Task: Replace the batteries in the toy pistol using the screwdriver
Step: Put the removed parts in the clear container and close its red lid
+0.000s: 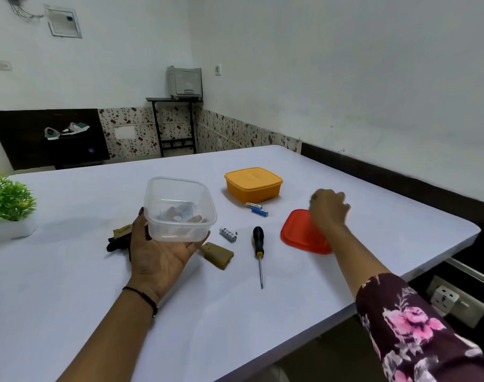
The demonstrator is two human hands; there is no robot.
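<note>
Between the two hands, on the white tabletop (70,271), lies the screwdriver (258,252), its handle far and its tip near. The right hand (329,208) hovers curled over the red lid (301,235), holding nothing I can see; it seems the closer one to the screwdriver. The left hand (158,249), spread palm up, carries the clear container (180,209) above the toy pistol (119,238). The brown cover (217,255) and batteries (257,209) lie near.

White walls (318,64) meet in a corner, a floral-patterned band (230,130) running along their base. A grey printer (184,81) sits on a black stand (174,122) there. A dark cabinet (48,139) holds shoes (67,130). The white table (97,312) fills the foreground.
</note>
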